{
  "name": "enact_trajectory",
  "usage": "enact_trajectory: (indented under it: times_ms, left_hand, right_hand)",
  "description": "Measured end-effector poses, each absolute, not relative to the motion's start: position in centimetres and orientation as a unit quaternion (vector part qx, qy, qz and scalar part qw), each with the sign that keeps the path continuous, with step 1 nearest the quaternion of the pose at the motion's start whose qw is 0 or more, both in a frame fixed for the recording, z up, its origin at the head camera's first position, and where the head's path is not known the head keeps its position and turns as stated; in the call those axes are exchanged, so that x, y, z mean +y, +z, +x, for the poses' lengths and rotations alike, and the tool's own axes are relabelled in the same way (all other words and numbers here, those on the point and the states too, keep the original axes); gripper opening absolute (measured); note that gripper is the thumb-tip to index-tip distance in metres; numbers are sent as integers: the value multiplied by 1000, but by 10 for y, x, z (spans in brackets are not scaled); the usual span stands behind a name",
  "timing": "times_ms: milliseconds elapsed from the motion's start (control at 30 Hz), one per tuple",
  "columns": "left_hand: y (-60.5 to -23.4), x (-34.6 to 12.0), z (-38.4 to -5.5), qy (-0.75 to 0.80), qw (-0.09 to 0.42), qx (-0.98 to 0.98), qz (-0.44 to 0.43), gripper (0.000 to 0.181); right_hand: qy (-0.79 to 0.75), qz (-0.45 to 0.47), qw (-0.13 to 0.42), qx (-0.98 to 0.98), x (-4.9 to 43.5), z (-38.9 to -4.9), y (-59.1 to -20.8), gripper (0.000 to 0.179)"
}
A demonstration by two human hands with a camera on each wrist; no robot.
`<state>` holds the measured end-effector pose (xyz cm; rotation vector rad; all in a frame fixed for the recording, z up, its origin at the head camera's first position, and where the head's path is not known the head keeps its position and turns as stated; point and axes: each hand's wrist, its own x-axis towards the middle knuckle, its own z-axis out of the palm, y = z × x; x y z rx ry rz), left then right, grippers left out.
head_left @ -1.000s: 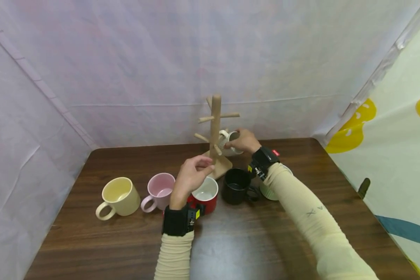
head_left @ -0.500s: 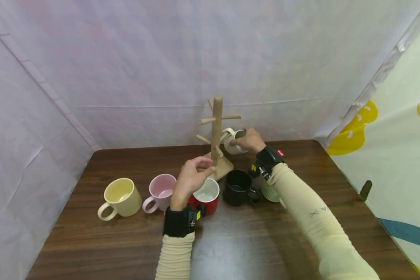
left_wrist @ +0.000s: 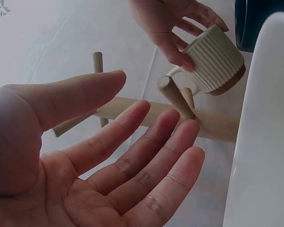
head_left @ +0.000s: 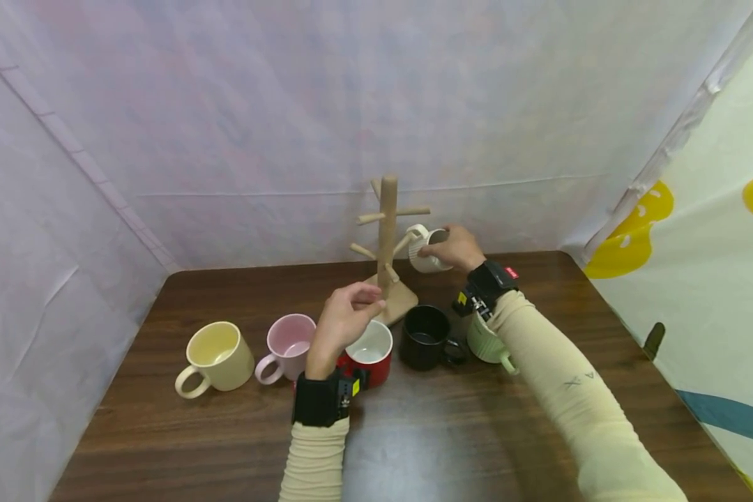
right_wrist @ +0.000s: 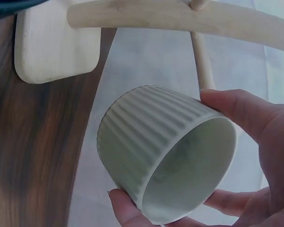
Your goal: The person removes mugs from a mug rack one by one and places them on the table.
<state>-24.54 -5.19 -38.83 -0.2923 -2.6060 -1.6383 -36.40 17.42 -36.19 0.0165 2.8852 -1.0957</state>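
Observation:
My right hand [head_left: 457, 249] holds a white ribbed mug [right_wrist: 151, 132] by its rim, thumb on one side and fingers on the other. In the head view the mug is tilted, its handle by the end of a lower right peg [head_left: 404, 242] of the wooden mug tree [head_left: 387, 230]. Whether the peg still passes through the handle I cannot tell. My left hand [head_left: 346, 314] hovers in front of the tree above the red mug [head_left: 376, 368], holding nothing. Its fingers [left_wrist: 146, 175] are loosely spread in the left wrist view.
A yellow mug [head_left: 226, 366] and a pink mug [head_left: 291, 336] stand on the left of the brown table [head_left: 414, 439]. Right of the red mug are a black mug [head_left: 422, 348] and a light green mug [head_left: 486, 343], partly behind my right forearm. A pale curtain [head_left: 257, 139] hangs behind.
My right hand has drawn the white mug rightward and slightly up, away from the tree's post along the peg. My left hand has stayed in place.

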Motion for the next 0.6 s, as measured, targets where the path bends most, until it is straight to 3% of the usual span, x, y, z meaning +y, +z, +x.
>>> enact_trajectory:
  times_ms: [600]
  left_hand:
    - [-389, -49, -248, -528, 18, -843, -105, 28]
  right_hand:
    - [-356, 16, 28, 934, 197, -355, -343, 89]
